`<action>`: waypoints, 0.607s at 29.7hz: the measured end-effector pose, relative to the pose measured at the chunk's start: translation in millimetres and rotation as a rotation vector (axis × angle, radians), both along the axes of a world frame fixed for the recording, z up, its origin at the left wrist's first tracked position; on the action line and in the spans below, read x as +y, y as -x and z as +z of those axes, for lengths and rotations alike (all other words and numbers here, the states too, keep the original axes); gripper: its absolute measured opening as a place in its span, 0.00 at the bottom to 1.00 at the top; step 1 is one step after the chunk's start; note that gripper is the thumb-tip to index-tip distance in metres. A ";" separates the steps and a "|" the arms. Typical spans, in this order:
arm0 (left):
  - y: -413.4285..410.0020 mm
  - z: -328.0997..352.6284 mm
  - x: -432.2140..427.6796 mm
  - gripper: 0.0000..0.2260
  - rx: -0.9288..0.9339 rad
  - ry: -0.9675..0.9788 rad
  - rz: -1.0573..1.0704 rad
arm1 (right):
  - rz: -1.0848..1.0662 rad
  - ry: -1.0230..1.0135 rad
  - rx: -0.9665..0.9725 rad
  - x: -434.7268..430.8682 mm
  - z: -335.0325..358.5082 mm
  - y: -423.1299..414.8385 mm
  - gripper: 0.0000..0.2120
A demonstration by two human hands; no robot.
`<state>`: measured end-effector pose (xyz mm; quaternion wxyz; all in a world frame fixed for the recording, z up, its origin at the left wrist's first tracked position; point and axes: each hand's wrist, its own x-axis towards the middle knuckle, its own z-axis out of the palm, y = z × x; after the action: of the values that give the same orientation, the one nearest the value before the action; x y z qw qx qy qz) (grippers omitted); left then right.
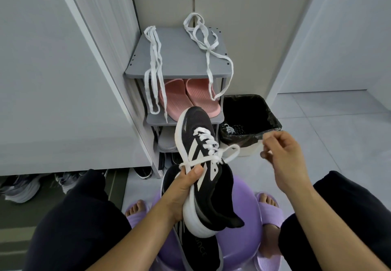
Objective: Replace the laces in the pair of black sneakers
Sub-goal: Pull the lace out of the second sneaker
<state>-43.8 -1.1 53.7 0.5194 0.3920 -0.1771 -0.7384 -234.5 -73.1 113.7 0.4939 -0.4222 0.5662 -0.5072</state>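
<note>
Occluded and indistinct areas
The second sneaker (196, 249) lies mostly beneath the held sneaker (218, 194) and is cut by the bottom edge. Right hand (285, 156) fingertips are blurred; its grip is indeterminate. Bin (273, 114) contents are unidentifiable.

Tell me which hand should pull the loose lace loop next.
Right. The left hand grips the sneaker, thumb pinning its lace; the right hand hovers beside the loop.

Left hand (186, 184) gripping sneaker (211, 188), thumb on top, right hand (283, 154) raised, pinching lace (206, 141)
</note>
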 end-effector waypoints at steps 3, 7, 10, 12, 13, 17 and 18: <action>-0.1 1.0 0.3 0.52 0.015 -0.004 0.013 | 0.314 -0.223 -0.117 14.4 -8.7 -11.5 0.11; 2.1 3.3 0.8 0.49 0.010 0.019 -0.019 | 0.430 -0.244 -0.152 32.5 -25.1 -31.7 0.18; 0.7 2.3 0.8 0.49 0.012 -0.038 -0.002 | 0.167 -0.105 -0.067 13.1 -12.2 -16.0 0.10; -1.7 1.5 1.2 0.50 0.022 -0.049 0.000 | 0.050 -0.105 -0.167 1.3 -5.5 -2.1 0.11; -2.1 1.0 1.5 0.50 0.024 -0.053 -0.003 | 0.086 -0.143 -0.201 1.3 -4.1 -0.9 0.11; 0.9 1.0 3.0 0.51 0.026 -0.064 -0.002 | 0.424 -0.370 -0.360 26.3 -15.9 -24.5 0.25; 1.3 1.1 2.8 0.51 0.031 -0.063 0.002 | 0.446 -0.391 -0.427 29.8 -16.2 -27.8 0.28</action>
<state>-45.1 1.7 54.8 0.5102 0.3971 -0.1451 -0.7489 -206.7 -43.3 97.5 0.7707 -0.3177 0.4305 -0.3460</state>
